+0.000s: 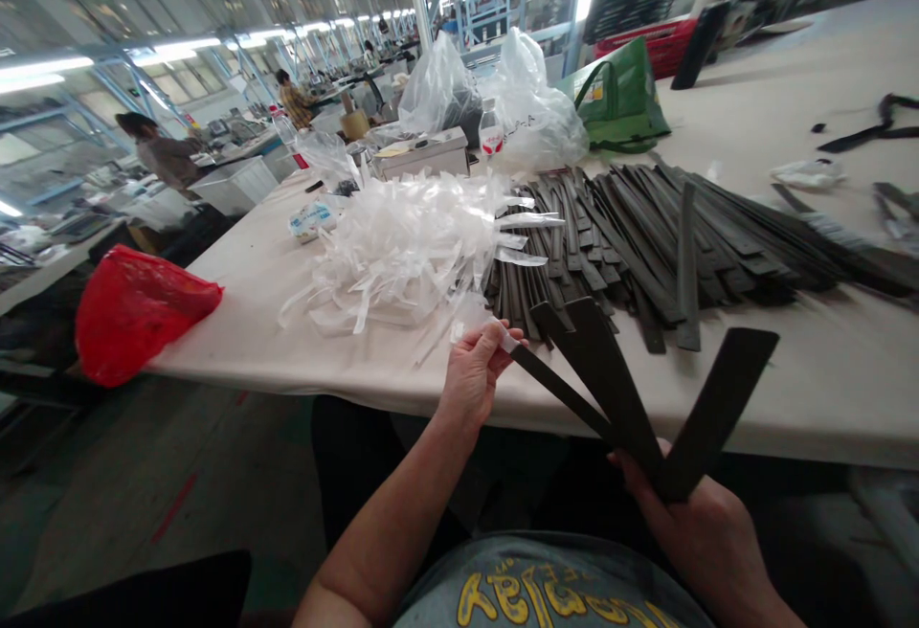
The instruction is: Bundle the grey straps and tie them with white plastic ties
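My left hand (474,370) pinches a translucent plastic strip (506,341) at the tip of a narrow dark strip (560,389). The other end of that narrow strip runs down to my right hand (693,518), whose fingers are closed round it and some wider dark flat strips (725,408) that fan out upward. Just beyond my left hand lies a loose heap of translucent plastic strips (409,235). To its right, a large pile of dark flat strips (646,235) spreads over the table (804,379).
A red plastic bag (136,312) hangs at the table's left edge. Toward the back stand a bottle (491,130), clear plastic bags (538,101), a box (423,154) and a green bag (621,97). Other people (162,149) work far off on the left.
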`<state>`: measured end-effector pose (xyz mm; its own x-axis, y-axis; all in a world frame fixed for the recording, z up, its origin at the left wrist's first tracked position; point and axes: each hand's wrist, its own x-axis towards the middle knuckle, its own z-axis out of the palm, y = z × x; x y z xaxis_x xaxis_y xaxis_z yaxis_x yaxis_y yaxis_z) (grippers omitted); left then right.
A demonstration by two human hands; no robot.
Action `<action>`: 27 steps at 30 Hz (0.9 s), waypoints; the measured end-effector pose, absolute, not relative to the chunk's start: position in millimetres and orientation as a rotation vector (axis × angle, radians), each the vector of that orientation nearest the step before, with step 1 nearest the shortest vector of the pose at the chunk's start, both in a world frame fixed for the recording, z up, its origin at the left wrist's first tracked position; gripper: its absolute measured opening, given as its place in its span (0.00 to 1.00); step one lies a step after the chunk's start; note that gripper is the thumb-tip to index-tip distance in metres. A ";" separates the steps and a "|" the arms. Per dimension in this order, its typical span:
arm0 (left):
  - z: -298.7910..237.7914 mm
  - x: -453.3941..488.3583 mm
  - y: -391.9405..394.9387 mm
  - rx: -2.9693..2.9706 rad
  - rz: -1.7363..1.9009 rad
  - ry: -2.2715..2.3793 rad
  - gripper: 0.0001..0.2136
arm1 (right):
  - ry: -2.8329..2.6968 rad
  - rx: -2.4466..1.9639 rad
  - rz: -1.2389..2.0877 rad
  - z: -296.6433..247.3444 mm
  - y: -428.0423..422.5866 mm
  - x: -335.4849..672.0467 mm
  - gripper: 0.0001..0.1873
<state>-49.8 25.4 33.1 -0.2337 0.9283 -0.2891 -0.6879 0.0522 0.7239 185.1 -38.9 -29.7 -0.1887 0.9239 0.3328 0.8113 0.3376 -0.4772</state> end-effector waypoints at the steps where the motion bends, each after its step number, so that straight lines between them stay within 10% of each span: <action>1: 33.2 -49.5 25.4 0.346 1.563 0.935 0.18 | -2.059 -1.498 0.188 -30.5 -38.9 184.7 0.29; 14: 29.8 -46.7 22.4 0.520 1.665 0.979 0.11 | -2.149 -1.453 -0.178 -30.5 -36.0 182.8 0.29; 27: 29.4 -31.3 12.0 0.623 1.790 1.049 0.15 | -1.905 -1.587 0.711 -24.8 -27.6 167.4 0.26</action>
<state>-31.3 12.0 29.4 -0.4317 0.9015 -0.0299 -0.4667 -0.1948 0.8627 167.4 -27.6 -24.8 -0.1469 0.9859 0.0803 0.6920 0.1605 -0.7038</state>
